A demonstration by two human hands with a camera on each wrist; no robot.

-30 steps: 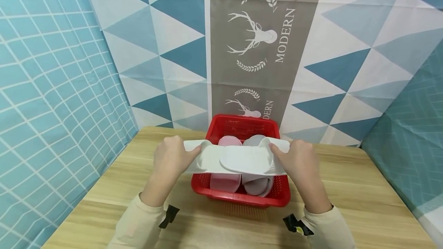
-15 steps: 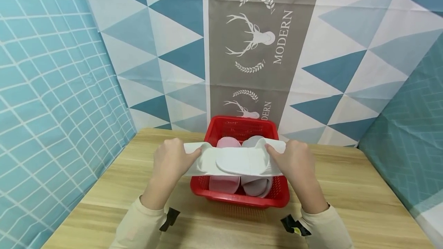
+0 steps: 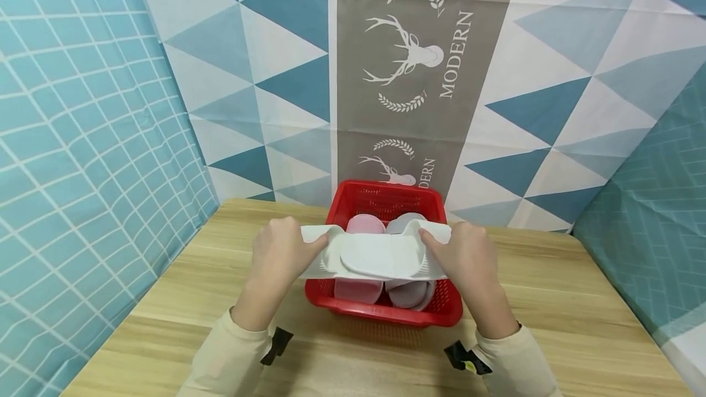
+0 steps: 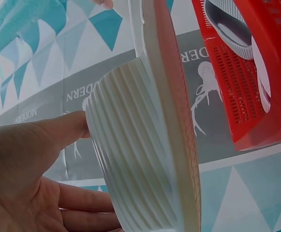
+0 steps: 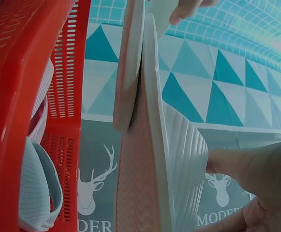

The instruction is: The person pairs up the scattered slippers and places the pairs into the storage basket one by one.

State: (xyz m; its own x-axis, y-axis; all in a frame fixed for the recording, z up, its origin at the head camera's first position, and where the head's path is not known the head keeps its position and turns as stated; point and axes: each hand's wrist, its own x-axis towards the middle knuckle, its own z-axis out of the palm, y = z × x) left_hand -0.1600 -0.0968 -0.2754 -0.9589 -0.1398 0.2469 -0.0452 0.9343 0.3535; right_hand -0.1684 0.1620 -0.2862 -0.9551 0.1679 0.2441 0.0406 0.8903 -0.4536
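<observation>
My left hand (image 3: 280,253) grips a white slipper (image 4: 130,145) at its ribbed strap, thumb on one side and fingers on the other. The right hand (image 3: 469,256) holds a second white slipper (image 5: 181,159) the same way. Both slippers lie sideways, heels toward each other, and overlap in the middle. They are held above the red basket (image 3: 386,311), covering its centre in the head view. Inside the basket are pink slippers (image 3: 358,291) on the left and grey slippers (image 3: 410,294) on the right, partly hidden behind the white pair.
The basket stands on a wood-grain table (image 3: 557,305). Behind it hangs a patterned backdrop (image 3: 287,84) of triangles and deer heads, with a blue tiled sheet (image 3: 99,139) at the left side. Black straps (image 3: 277,346) show at the wrists.
Both hands have come slightly closer together, so the white slippers overlap a little more. The basket and the slippers inside it have stayed put.
</observation>
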